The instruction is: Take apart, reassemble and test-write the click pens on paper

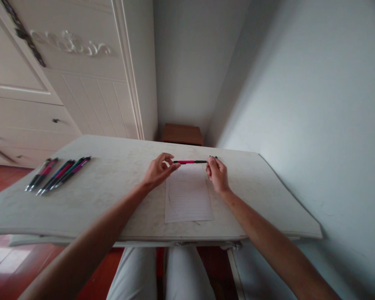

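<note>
A pink and black pen (190, 161) is held level above a lined sheet of paper (188, 195) on the white table (112, 187). My left hand (159, 170) pinches the pen's left end between thumb and fingers. My right hand (217, 173) grips its right end with curled fingers. Both hands hover just over the top edge of the paper.
Several pens (58, 173) lie in a row at the table's left end. A white wardrobe (65, 75) stands behind on the left, a grey wall on the right, and a small brown cabinet (183, 134) in the corner. My knees show below the table's front edge.
</note>
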Demonstrator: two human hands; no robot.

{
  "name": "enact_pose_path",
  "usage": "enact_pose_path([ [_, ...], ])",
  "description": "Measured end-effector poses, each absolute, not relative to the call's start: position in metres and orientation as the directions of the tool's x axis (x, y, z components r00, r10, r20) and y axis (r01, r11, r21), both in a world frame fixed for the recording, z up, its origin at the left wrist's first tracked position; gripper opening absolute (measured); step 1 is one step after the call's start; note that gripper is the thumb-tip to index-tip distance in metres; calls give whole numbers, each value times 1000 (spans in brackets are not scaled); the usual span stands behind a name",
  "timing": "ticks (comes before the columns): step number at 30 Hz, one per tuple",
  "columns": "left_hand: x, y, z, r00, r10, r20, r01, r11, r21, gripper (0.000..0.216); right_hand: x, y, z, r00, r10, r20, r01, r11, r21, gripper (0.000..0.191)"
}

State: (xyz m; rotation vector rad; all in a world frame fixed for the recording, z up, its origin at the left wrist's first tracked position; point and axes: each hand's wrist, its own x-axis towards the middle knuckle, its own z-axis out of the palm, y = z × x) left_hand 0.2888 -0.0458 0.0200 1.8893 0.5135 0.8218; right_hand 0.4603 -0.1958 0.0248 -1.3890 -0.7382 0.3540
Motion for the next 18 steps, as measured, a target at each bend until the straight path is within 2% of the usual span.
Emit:
enact_pose_path([
  [8, 293, -41, 18, 664, 647, 374, 39, -530, 847, 25, 462, -195, 23, 741, 620, 259, 188, 178, -966, 47],
  [18, 287, -45, 25, 650, 659, 379, 101, -569, 816, 47, 461, -196, 21, 698, 652, 297, 240, 178, -954, 47],
])
